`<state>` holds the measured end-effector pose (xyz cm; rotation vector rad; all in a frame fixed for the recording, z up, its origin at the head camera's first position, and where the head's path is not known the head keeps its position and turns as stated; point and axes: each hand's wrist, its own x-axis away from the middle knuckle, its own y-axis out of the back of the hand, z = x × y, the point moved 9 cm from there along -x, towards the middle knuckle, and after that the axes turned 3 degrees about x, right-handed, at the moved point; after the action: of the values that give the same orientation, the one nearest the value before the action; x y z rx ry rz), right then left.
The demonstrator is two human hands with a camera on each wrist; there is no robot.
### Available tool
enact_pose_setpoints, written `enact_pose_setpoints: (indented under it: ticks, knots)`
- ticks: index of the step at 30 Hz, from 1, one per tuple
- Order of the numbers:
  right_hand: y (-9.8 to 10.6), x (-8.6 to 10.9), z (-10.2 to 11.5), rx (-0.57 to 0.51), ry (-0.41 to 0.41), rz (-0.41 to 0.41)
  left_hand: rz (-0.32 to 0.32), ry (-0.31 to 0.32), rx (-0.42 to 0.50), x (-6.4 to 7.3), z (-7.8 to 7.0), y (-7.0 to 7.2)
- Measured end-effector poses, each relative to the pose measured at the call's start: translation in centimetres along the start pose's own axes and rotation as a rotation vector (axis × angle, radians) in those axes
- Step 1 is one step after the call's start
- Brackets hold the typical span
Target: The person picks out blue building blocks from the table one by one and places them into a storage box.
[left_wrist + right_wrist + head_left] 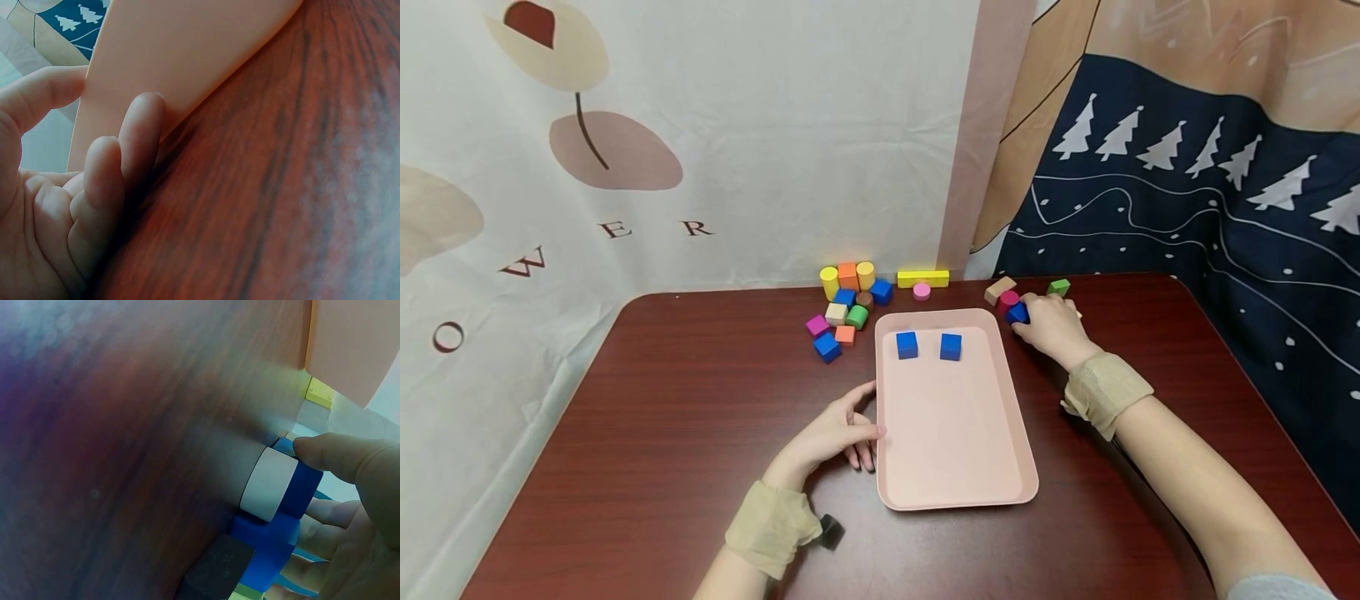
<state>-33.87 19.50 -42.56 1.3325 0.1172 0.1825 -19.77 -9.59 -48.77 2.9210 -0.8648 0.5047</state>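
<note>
A pink tray lies on the table with two blue cubes standing near its far end. My left hand is at the tray's left side; its thumb hooks over the rim while the fingers bend against the outer wall. Beyond the tray's far right corner, my right hand pinches a blue cube, its thumb pressed to one face. In the right wrist view, a pale curved block, a second blue block and a dark block sit close by the fingers.
Left of the tray's far end is a cluster of coloured blocks, including a green cylinder. A yellow bar and pink cylinder stand behind it. Around my right hand are a wooden block, red cylinder and green block.
</note>
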Motion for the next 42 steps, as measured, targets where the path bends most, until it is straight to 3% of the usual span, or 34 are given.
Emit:
enact_pose_setpoints:
  ticks: [25,34,42]
  knots:
    - [1.3,0.4,0.7,-0.037,0.040,-0.023,0.001,-0.011,-0.001,0.1,-0.1,0.0]
    - [1.5,0.4,1.0,-0.146,0.016,0.018,-0.001,-0.005,-0.004,0.0,-0.1,0.0]
    - [1.8,0.6,1.7,-0.180,0.032,0.013,-0.002,-0.002,0.000,0.0,-0.1,0.0]
